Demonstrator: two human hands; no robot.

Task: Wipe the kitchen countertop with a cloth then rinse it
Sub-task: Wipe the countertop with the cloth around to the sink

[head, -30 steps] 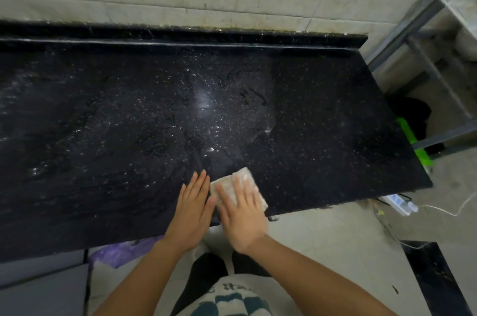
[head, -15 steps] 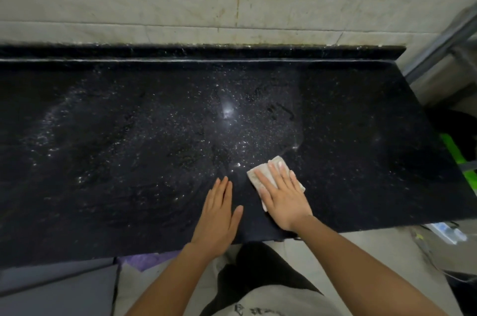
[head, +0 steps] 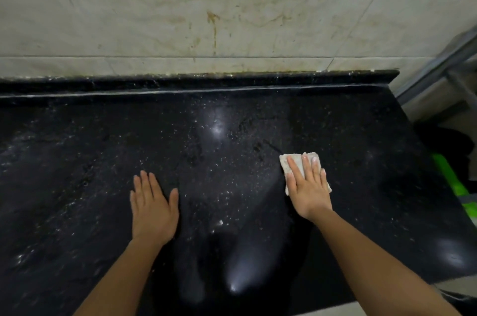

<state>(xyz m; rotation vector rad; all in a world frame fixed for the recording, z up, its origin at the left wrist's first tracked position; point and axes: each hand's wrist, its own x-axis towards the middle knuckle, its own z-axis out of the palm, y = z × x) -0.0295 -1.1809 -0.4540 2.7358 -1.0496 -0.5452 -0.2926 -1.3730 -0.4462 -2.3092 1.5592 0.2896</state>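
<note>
A black speckled stone countertop fills the view, wet and streaked with fine white specks. My right hand lies flat on a small folded whitish cloth, pressing it onto the counter right of centre; the cloth shows beyond the fingertips and at both sides of the hand. My left hand rests palm down on the bare counter left of centre, fingers spread, holding nothing.
A stained pale tiled wall rises behind the counter's raised back lip. The counter ends at the right, where a grey metal frame and something bright green sit below. The front edge runs under my forearms.
My right hand has slid the cloth away from the front edge, further onto the counter and to the right. My left hand moved further in and apart from the right. The camera leaned forward.
</note>
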